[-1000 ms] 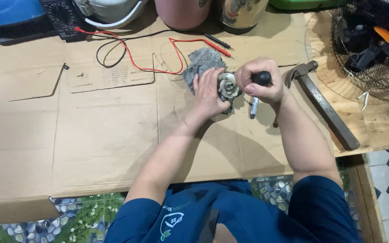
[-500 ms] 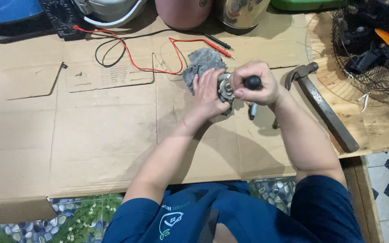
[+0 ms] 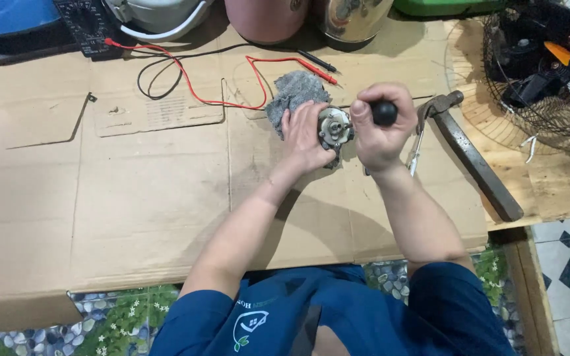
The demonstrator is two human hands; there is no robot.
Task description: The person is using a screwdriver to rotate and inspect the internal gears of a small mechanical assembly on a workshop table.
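Now the right hand [image 3: 379,128] has tipped its black-handled tool [image 3: 384,113] toward the small motor [image 3: 333,127], mid-frame; the left hand [image 3: 303,137] grips that motor tight.

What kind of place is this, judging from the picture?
Probably a small home repair workshop for appliances. A flattened cardboard sheet covers the work surface, a hammer lies on it, and multimeter probe leads trail across it. The hands hold a small motor.

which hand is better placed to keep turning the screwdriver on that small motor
Right. The right hand already grips the black-handled screwdriver at the motor, while the left hand is busy steadying it.
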